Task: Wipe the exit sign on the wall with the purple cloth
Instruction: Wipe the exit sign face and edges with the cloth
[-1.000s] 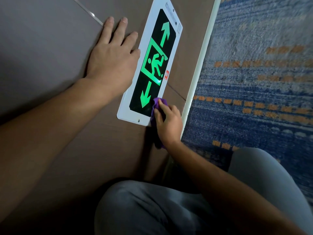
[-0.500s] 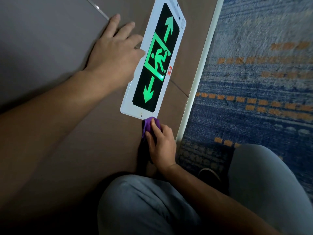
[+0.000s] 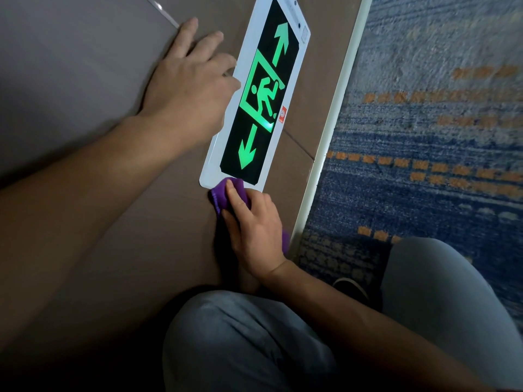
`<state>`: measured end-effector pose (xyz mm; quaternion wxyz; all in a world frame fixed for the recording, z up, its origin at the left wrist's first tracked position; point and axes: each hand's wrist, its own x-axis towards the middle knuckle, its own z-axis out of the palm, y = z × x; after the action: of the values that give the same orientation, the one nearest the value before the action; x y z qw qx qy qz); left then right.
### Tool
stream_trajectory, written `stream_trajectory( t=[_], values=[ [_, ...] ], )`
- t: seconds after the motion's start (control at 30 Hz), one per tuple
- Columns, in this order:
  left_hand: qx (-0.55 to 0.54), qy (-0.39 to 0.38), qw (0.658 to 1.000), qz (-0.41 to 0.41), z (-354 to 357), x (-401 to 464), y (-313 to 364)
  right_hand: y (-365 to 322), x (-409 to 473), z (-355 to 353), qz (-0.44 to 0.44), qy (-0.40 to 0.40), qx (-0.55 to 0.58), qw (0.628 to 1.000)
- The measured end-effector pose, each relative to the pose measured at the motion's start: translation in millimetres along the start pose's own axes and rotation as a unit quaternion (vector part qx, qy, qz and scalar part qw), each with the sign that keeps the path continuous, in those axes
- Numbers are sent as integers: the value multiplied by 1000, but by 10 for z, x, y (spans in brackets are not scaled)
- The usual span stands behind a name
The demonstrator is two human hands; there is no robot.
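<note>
The exit sign (image 3: 261,91) is a white-framed black panel with a glowing green running figure and two arrows, fixed low on the brown wall. My left hand (image 3: 188,86) lies flat on the wall beside the sign, fingers spread, fingertips touching its frame. My right hand (image 3: 252,230) presses the bunched purple cloth (image 3: 223,195) against the near end of the sign's frame. Most of the cloth is hidden under the hand; a bit shows at the wrist side.
A white skirting strip (image 3: 334,117) runs where the brown wall (image 3: 119,222) meets the blue carpet with orange dashes (image 3: 424,137). My grey-trousered knees (image 3: 249,340) fill the bottom, with a dark shoe (image 3: 351,290) by the skirting.
My right hand slid the cloth off the sign's lower face to just past its near end, then back up against the near edge of the frame. The left hand stayed on the wall.
</note>
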<state>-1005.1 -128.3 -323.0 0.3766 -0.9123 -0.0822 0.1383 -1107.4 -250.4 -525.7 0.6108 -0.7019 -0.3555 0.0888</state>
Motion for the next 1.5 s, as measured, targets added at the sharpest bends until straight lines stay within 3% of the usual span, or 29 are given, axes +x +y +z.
stream_trajectory(
  t=[0.17, 0.37, 0.5, 0.63, 0.73, 0.9, 1.0, 1.2, 1.3, 1.5],
  values=[
    [-16, 9, 1000, 1, 10, 6, 5, 89, -69, 80, -6, -31, -74, 997],
    [-35, 31, 999, 3, 37, 22, -26, 432, -174, 35, 58, -77, -132, 987],
    [-41, 41, 998, 9, 61, 27, -25, 712, 61, -239, 161, -131, -45, 977],
    [-49, 62, 997, 4, 53, 25, 0, 836, 667, -575, 219, -25, 63, 973],
    [-15, 67, 998, -1, 2, 35, -3, 884, 1292, -722, 305, 5, 219, 927],
    [107, 1, 994, -19, -118, 248, -140, 975, 2206, -820, 393, 87, 437, 804],
    [100, 9, 995, -29, -163, 469, -246, 987, 2690, -910, 395, 103, 480, 776],
    [50, 61, 996, -37, -164, 784, -311, 787, 3279, -861, 346, 146, 428, 822],
    [44, 74, 996, -37, -126, 861, -311, 734, 3244, -670, 327, 162, 423, 830],
    [62, 81, 994, -47, -84, 938, -282, 686, 3103, -338, 255, 165, 334, 892]
  ],
)
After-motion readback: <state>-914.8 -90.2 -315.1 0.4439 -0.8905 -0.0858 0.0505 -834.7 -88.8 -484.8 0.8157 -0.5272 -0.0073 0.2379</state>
